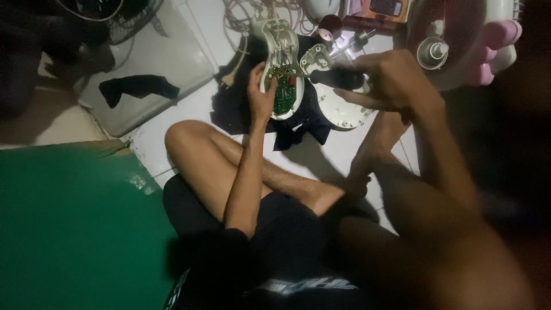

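Casing [280, 54], white, opened, green circuit board [283, 95] exposed; left hand [261, 95] clasps its 9 o'clock edge; right hand [390, 80] grips a black-handled screwdriver [336, 77] at 3 o'clock.

Upper left of frame: dark fan grille [135, 23] on a pale slab [166, 69], w/ a black cloth scrap [138, 87] lying on it. Lower left: green sheet [74, 229]. Top centre: tangle of orange cord [241, 14] on white floor tiles [158, 143]. Upper right: pink-and-white fan [488, 40], white cap [431, 53] beside it.
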